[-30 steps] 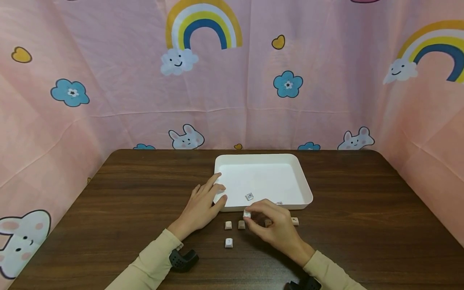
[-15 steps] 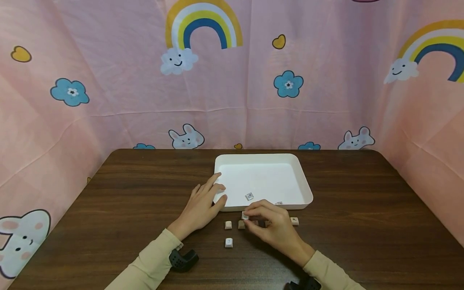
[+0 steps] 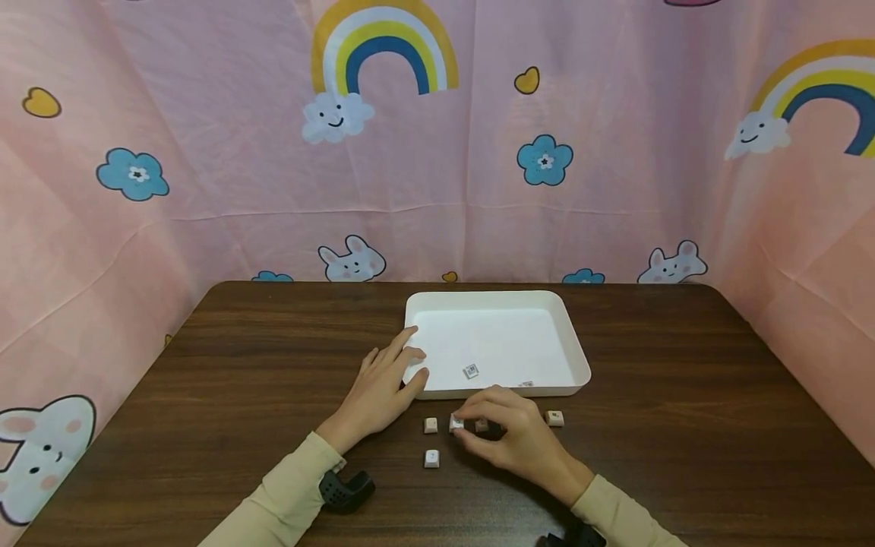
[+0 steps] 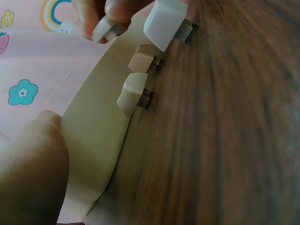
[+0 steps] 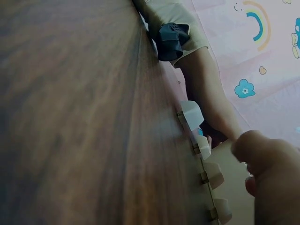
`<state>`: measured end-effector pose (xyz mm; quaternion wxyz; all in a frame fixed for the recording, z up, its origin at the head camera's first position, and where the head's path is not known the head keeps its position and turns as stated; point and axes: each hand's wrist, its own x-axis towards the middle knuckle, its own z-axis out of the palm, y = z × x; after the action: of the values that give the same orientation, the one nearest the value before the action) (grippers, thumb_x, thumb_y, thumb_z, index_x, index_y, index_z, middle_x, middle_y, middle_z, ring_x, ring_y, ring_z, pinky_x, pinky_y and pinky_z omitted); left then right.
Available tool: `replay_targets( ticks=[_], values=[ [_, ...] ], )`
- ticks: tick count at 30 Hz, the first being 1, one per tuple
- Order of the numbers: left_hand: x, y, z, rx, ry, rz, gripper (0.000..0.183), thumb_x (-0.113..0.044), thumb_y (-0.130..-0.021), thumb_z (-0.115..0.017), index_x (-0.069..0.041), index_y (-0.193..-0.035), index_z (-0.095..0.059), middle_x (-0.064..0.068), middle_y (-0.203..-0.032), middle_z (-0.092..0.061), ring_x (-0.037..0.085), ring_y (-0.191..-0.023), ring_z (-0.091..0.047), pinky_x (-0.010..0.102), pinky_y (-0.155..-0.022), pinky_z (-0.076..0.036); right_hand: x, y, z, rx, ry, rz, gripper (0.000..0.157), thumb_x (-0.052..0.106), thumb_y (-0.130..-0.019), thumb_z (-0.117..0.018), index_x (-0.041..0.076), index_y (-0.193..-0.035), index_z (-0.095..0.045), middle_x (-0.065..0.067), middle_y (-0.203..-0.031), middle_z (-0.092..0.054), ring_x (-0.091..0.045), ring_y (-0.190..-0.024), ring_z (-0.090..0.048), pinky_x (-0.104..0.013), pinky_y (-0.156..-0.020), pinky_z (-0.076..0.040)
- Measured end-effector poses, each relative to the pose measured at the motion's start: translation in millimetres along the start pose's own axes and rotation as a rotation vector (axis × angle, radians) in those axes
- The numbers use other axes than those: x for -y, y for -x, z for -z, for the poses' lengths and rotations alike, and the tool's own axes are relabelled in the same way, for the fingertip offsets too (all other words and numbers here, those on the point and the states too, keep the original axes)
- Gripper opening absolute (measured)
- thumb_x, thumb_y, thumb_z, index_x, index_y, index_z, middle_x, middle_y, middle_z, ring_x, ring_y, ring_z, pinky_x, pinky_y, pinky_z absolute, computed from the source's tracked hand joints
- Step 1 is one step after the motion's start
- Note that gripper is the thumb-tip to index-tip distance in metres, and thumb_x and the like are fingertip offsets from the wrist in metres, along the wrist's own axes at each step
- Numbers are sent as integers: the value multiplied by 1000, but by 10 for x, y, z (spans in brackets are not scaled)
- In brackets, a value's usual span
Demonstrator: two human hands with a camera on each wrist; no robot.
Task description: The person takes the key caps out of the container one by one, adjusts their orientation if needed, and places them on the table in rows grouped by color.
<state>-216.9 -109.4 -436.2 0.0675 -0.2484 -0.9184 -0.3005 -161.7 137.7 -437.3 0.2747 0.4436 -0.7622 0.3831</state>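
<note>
My left hand point(image 3: 374, 395) rests at the left rim of the white tray point(image 3: 502, 393), its fingers spread and nearly straight over the edge. Between thumb and fingertips, my right hand point(image 3: 513, 437) pinches a small white keyboard key point(image 3: 456, 423). In the left wrist view this held key point(image 4: 107, 29) is raised above the table. Another key point(image 3: 481, 425) shows partly under the right hand, and one more key point(image 3: 555, 418) sits past its knuckles. To the left are a key point(image 3: 431, 425) and, nearer me, a white key point(image 3: 431, 459).
Inside the tray lie a small printed key point(image 3: 471, 371) and another, partly hidden by the front wall. The dark wooden table point(image 3: 287, 365) extends to both sides. A patterned pink curtain point(image 3: 478, 167) hangs behind it.
My right hand has brought the pinched key slightly left and toward me, from the tray's front edge to over the row of keys. The left hand has stayed at the tray.
</note>
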Motion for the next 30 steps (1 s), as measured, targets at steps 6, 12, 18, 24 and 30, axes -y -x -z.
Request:
replay_targets(
  ticks=[6,12,18,24,30],
  values=[
    [1,3,1,-2,-4,2,33,-39,-107,-49,-17,-129,-62,3,-167,-30,32,-142,-47,72,-115,-23,5,17,7,51,67,-9,22,14,-81,-87,17,-101,-77,8,-99,-72,-6,-90,-63,-18,-80,-49],
    [5,4,-2,7,-4,8,34,-40,-107,-48,-17,-129,-61,2,-167,-29,33,-143,-46,71,-115,-22,49,57,6,83,57,-3,20,15,-82,-86,16,-100,-76,6,-101,-72,-8,-94,-64,-16,-87,-51],
    [-6,1,1,1,-1,8,34,-39,-107,-48,-17,-129,-62,3,-167,-29,34,-143,-46,72,-115,-22,114,98,-4,110,9,-28,19,11,-85,-84,12,-102,-75,3,-104,-70,-8,-97,-67,-15,-87,-54],
    [-1,5,-9,3,-3,7,33,-39,-107,-50,-16,-128,-62,5,-167,-30,34,-142,-47,72,-115,-22,170,128,-10,149,3,-36,20,10,-85,-83,12,-104,-76,3,-105,-71,-7,-97,-69,-14,-88,-53],
    [-6,8,3,10,6,16,34,-39,-107,-49,-16,-129,-62,4,-167,-29,33,-142,-46,71,-116,-21,172,130,-7,194,29,-29,18,11,-85,-83,13,-102,-76,4,-102,-72,-4,-94,-69,-14,-84,-54]
  ],
)
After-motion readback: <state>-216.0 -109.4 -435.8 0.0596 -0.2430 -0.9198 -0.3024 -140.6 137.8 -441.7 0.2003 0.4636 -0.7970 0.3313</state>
